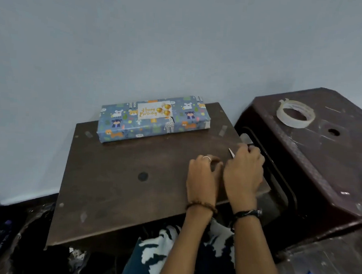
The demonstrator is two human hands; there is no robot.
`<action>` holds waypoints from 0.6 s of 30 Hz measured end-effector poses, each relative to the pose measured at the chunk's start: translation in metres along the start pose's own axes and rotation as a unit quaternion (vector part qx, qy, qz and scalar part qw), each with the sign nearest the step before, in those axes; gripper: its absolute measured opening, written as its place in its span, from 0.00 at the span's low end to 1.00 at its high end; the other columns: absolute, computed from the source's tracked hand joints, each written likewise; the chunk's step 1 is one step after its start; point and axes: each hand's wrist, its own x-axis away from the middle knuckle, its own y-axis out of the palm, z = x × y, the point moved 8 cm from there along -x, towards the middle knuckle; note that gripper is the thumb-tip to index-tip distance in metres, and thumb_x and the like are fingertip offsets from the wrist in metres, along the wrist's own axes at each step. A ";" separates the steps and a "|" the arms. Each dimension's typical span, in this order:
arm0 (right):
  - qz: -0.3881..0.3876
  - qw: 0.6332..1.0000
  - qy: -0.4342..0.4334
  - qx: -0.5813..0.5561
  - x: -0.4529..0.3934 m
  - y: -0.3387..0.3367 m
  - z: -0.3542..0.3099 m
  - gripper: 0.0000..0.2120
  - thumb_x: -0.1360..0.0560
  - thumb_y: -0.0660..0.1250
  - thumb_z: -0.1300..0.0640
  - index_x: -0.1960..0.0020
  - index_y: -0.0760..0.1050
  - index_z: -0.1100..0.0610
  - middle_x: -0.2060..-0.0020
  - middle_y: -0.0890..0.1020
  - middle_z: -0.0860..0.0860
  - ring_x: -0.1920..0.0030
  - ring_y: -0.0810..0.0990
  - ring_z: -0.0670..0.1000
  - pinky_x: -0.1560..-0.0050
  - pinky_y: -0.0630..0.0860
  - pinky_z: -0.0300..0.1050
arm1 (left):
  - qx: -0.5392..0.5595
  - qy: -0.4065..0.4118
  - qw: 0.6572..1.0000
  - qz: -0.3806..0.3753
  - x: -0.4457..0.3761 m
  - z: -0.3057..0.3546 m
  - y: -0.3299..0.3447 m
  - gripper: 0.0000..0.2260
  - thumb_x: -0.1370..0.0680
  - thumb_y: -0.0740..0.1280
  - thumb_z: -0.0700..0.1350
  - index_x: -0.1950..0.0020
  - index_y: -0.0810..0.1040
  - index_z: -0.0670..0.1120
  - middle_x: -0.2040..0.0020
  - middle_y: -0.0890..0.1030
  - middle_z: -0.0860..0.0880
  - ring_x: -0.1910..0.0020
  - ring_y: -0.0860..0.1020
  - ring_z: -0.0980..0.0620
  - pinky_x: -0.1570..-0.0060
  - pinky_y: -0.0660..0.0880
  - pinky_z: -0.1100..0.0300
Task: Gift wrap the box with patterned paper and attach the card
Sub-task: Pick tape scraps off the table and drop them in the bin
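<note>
At the far edge of the brown table (113,185), against the wall, lies the box (153,119), fully covered in blue animal paper, the card (154,111) flat on its top face; near the table's right edge the two hands sit close together; the left hand (203,176) has its fingers curled inward, what they hold hidden behind the knuckles; the right hand (244,172) pinches a thin pale sliver (231,152), too small to identify; on the dark stool (327,158) to the right rests a tape roll (295,116), well apart from the box.
</note>
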 end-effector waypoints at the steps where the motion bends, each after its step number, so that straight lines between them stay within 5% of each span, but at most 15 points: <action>1: -0.020 0.999 0.037 0.029 0.004 -0.002 0.017 0.19 0.24 0.61 0.61 0.34 0.67 0.63 0.35 0.67 0.61 0.35 0.65 0.61 0.39 0.66 0.53 | -0.029 0.002 0.999 -0.023 0.007 0.003 0.009 0.10 0.22 0.63 0.48 0.45 0.79 0.47 0.46 0.78 0.50 0.45 0.72 0.51 0.52 0.67 0.65; 7: -0.033 0.996 0.086 -0.018 0.008 -0.003 0.056 0.11 0.24 0.59 0.63 0.45 0.76 0.60 0.44 0.74 0.59 0.44 0.72 0.60 0.52 0.71 0.50 | -0.105 0.018 0.993 -0.057 0.036 0.018 0.041 0.10 0.21 0.60 0.49 0.49 0.79 0.46 0.50 0.75 0.49 0.47 0.69 0.50 0.60 0.67 0.60; 12: 0.026 0.964 0.115 -0.238 -0.008 -0.022 0.079 0.14 0.30 0.72 0.52 0.45 0.80 0.53 0.50 0.79 0.54 0.49 0.78 0.55 0.51 0.72 0.45 | 0.162 -0.066 0.984 -0.018 0.020 0.028 0.045 0.09 0.26 0.68 0.44 0.46 0.79 0.52 0.51 0.82 0.51 0.49 0.79 0.53 0.47 0.76 0.53; 14: 0.085 0.933 0.124 -0.326 -0.017 -0.039 0.088 0.15 0.29 0.72 0.52 0.43 0.80 0.53 0.51 0.80 0.52 0.51 0.78 0.50 0.55 0.67 0.36 | 0.256 -0.072 0.963 -0.045 0.004 0.051 0.060 0.12 0.26 0.68 0.38 0.49 0.78 0.54 0.54 0.83 0.48 0.51 0.81 0.52 0.47 0.77 0.53; 18: 0.193 0.883 0.143 -0.404 -0.034 -0.061 0.111 0.14 0.26 0.68 0.60 0.41 0.79 0.55 0.52 0.76 0.50 0.53 0.76 0.46 0.56 0.63 0.26 | 0.295 -0.069 0.947 -0.105 -0.036 0.086 0.104 0.13 0.26 0.66 0.33 0.46 0.80 0.46 0.59 0.81 0.46 0.56 0.80 0.50 0.50 0.78 0.56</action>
